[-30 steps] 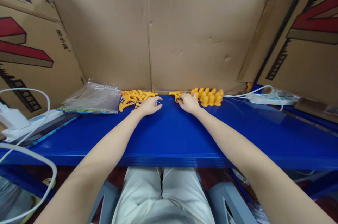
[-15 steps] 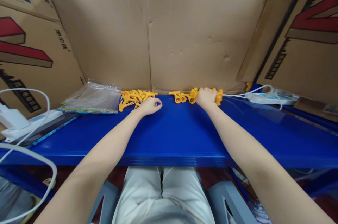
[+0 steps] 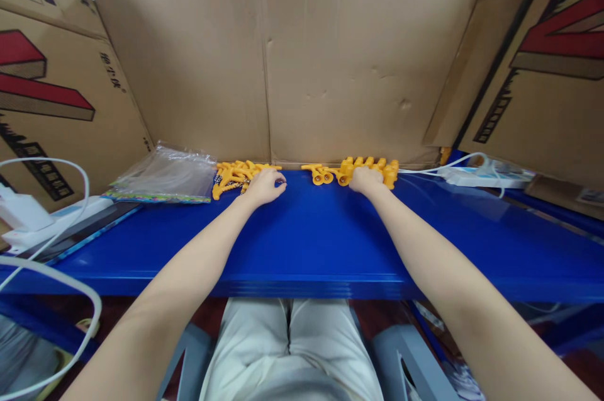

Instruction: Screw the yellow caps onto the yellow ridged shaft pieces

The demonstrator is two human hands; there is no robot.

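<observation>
Blue table (image 3: 302, 237), yellow pieces (image 3: 232, 174), plastic bags (image 3: 165, 174)

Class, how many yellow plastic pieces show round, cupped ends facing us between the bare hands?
3: leftmost piece; middle piece beside it; rightmost piece, next to the right hand, which may hide more.

My bare forearms (image 3: 198, 269) stretch forward, left hand (image 3: 265, 187) curled just short of twelve o'clock, right hand (image 3: 367, 180) bunched towards one o'clock

The cup-shaped pieces (image 3: 391, 175) are orange-yellow, the tabletop (image 3: 306, 237) plain blue.
</observation>
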